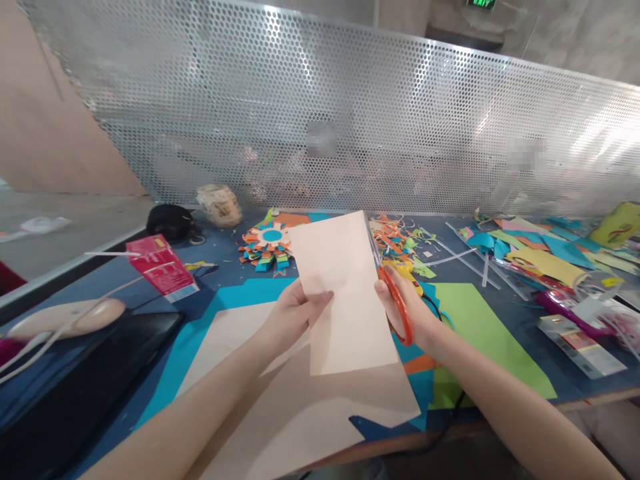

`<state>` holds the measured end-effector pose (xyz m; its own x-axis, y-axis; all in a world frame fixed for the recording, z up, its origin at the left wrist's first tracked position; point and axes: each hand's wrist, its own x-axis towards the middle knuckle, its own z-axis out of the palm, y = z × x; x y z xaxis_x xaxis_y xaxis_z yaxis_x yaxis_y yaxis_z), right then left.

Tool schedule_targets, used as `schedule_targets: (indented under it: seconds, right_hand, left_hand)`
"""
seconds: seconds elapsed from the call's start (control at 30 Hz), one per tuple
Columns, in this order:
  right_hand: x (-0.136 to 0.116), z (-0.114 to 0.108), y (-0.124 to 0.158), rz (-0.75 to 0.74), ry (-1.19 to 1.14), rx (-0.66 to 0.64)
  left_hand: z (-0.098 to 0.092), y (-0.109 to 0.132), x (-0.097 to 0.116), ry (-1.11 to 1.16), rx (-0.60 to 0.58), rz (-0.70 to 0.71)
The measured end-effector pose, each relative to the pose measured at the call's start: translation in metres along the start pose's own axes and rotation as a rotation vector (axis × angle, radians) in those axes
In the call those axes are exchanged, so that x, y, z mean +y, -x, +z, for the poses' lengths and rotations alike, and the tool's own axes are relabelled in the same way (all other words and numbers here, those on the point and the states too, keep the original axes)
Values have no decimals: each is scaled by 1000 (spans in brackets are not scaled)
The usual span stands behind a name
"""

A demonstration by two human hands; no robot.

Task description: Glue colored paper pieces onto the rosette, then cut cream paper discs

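My left hand pinches the left edge of a folded cream sheet of paper, held upright over the table. My right hand grips orange-handled scissors, whose blades run up along the sheet's right edge. Below the held sheet lies a larger cream sheet, flat on blue paper. A green sheet lies just right of my right hand.
A paper rosette and coloured scraps lie behind the sheet. A red carton, a black object and a tape roll sit at the left. Coloured papers and packets crowd the right. A perforated metal screen backs the table.
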<state>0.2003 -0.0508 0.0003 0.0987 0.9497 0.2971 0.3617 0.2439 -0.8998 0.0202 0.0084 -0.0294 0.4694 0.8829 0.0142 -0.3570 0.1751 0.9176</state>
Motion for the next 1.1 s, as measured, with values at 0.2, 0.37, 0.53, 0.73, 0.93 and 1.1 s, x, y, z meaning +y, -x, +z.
schedule_targets:
  seconds: [0.2,0.37,0.53,0.73,0.93,1.1]
  right_hand:
    - [-1,-1,1,94,73,-50]
    - [-4,-1,4,165,33,-107]
    - [6,1,0,231,-82,-86]
    - [15,6,-8,282,-171,-65]
    - [6,13,-19,331,-204,-23]
    - [3,15,-59,466,-200,-22]
  left_hand:
    - [-4,0,-1,-29,-44,5]
    - [-4,-1,-2,-25,-32,0]
    - [-7,-5,-1,-40,6,18]
    - [-13,-12,1,-54,27,38]
    - [-11,-16,-3,-6,29,21]
    - [-13,-25,-5,-42,174,106]
